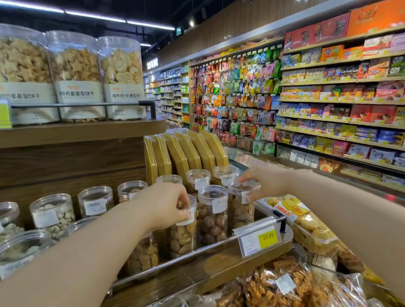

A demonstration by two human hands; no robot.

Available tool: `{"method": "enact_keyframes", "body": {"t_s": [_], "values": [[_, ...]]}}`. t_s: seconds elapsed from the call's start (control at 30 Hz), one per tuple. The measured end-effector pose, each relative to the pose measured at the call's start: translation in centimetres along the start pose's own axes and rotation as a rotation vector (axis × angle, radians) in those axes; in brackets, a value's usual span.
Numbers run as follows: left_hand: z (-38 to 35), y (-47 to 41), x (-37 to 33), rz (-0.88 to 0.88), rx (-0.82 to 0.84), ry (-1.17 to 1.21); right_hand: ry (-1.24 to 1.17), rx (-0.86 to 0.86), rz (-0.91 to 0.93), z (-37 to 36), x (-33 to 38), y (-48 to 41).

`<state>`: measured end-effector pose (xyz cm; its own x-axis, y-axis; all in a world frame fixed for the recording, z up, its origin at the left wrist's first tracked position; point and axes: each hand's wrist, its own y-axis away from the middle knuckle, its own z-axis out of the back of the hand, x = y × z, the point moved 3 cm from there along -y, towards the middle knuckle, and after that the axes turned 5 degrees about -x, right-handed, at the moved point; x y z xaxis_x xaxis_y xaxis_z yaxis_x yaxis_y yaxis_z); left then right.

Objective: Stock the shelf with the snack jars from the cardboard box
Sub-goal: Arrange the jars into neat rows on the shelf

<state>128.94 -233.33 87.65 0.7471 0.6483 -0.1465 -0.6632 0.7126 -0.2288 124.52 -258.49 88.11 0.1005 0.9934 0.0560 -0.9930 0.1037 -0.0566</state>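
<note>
Clear snack jars of nuts stand in rows on the wooden middle shelf [214, 264]. My left hand [167, 203] grips the rim of a front-row jar of pale nuts [183, 237]. My right hand [262, 182] holds the lid edge of the jar at the right end of the front row [240, 211]. Between them stands a jar of dark round nuts [213, 216], untouched. More jars [52, 216] fill the shelf to the left and behind. The cardboard box is not in view.
A metal rail with a 23.80 price tag [260, 239] fronts the shelf. Large biscuit jars [75, 75] sit on the shelf above. Bagged snacks [274, 299] lie below. Yellow flat boxes [185, 153] stand behind the jars. Stocked aisle shelving [348, 102] runs along the right.
</note>
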Motion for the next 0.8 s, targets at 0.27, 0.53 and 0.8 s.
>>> {"method": "enact_keyframes", "body": {"t_s": [0.27, 0.53, 0.8], "values": [[3.3, 3.2, 1.1, 0.053, -0.149, 0.166, -0.158, -0.098, -0.005, 2.5, 3.1, 0.7], [7.6, 16.5, 6.1, 0.237, -0.297, 0.045, -0.260, -0.205, 0.164, 4.2, 13.9, 3.2], [3.3, 29.5, 9.4, 0.415, -0.196, -0.092, -0.325, -0.246, 0.330, -1.6, 26.8, 9.1]]}}
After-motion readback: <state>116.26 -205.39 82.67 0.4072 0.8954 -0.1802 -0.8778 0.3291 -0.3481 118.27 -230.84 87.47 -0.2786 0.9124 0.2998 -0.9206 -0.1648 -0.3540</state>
